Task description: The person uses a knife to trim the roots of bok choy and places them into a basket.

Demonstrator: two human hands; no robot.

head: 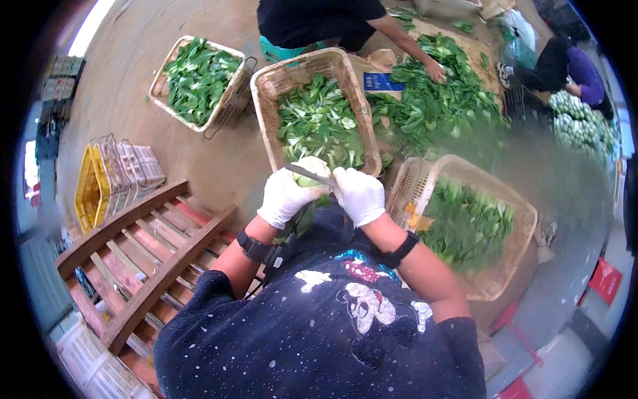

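Note:
White gloves cover both hands, which meet close in front of my body. My left hand [285,197] grips a head of leafy greens [308,178], its pale base turned up and its dark leaves hanging below the wrist. A knife [310,173] is in my right hand [360,195], with the dark blade lying across the pale base. Just beyond the hands stands a worn plastic crate [259,107], holding cut leaves and pale trimmings [321,119].
Right of me, another crate [523,209] holds greens in rows. Loose greens [448,99] are heaped farther off, where a co-worker's hand [436,72] reaches in. A leaf-filled crate [187,42] stands far left. A wooden pallet [149,279] and stacked baskets [119,174] flank my left side.

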